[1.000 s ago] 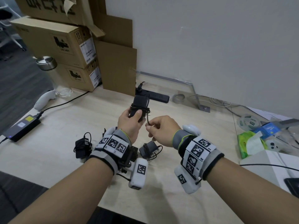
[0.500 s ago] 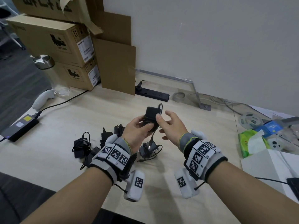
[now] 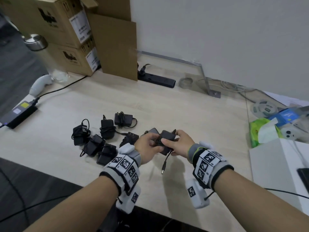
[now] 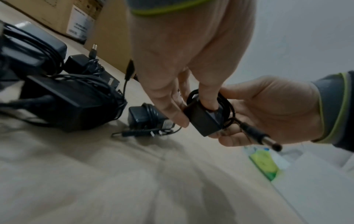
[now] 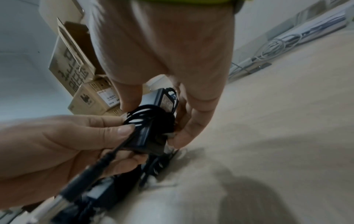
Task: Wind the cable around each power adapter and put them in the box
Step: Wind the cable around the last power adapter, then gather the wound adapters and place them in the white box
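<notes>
Both hands hold one black power adapter [image 3: 166, 139] just above the desk [image 3: 192, 118]. Its cable is wound round the body, and the barrel plug [image 3: 163, 169] hangs free below. My left hand [image 3: 148, 148] pinches the adapter [image 4: 203, 119] from the left, thumb on the coils. My right hand [image 3: 178, 143] grips it [image 5: 147, 133] from the right, thumb on top and fingers beneath. Several other black adapters [image 3: 102, 136] with bundled cables lie on the desk to the left.
Stacked cardboard boxes [image 3: 66, 47], one with open flaps, stand at the back left beside a steel-capped bottle [image 3: 36, 41]. A black power strip [image 3: 157, 79] lies by the wall. A laptop charger [image 3: 18, 114] is far left. A white box [image 3: 275, 164] and clutter fill the right.
The adapter has come down from chest height to just above the desk. My right hand, open beside it half a second ago, now grips it. The plug end now dangles free.
</notes>
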Tool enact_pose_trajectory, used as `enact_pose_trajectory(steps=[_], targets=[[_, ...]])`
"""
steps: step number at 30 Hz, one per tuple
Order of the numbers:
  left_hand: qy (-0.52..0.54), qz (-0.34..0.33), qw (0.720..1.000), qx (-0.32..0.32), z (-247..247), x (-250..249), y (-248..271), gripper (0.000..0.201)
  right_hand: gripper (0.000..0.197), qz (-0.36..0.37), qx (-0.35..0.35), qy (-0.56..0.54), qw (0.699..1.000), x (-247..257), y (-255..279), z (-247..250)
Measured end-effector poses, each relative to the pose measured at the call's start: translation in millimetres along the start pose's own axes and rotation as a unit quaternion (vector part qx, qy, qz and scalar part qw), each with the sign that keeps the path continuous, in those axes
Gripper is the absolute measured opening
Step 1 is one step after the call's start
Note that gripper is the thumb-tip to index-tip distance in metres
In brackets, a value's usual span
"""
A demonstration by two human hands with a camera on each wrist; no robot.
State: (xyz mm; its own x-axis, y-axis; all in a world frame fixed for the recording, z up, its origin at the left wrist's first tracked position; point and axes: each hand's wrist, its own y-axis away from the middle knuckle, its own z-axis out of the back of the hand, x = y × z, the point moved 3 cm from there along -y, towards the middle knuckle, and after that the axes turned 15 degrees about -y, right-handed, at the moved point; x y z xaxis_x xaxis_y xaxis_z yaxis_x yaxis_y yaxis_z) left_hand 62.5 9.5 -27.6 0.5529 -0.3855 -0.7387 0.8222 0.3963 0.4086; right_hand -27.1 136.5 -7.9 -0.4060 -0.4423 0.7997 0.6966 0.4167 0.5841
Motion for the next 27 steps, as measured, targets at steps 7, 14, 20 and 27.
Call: enact_pose_trajectory(steps=[7, 14, 20, 27], targets=[[-0.043, 0.047, 0.998, -0.018, -18, 36, 19, 0.046, 0.023, -0.031, 0.013, 0.046, 0.998, -36, -2, -13], [-0.065, 0.111, 0.987, -0.099, -25, 61, 37, 0.030, 0.051, -0.032, -0.002, 0.079, 0.996, -67, -10, -32], [-0.075, 0.125, 0.982, -0.117, -24, 65, 50, 0.033, 0.058, -0.016, -0.006, 0.088, 0.996, -77, -10, -40], [-0.078, 0.098, 0.985, -0.120, -23, 67, 73, 0.045, 0.053, -0.026, -0.020, 0.046, 0.998, -86, 4, -28]])
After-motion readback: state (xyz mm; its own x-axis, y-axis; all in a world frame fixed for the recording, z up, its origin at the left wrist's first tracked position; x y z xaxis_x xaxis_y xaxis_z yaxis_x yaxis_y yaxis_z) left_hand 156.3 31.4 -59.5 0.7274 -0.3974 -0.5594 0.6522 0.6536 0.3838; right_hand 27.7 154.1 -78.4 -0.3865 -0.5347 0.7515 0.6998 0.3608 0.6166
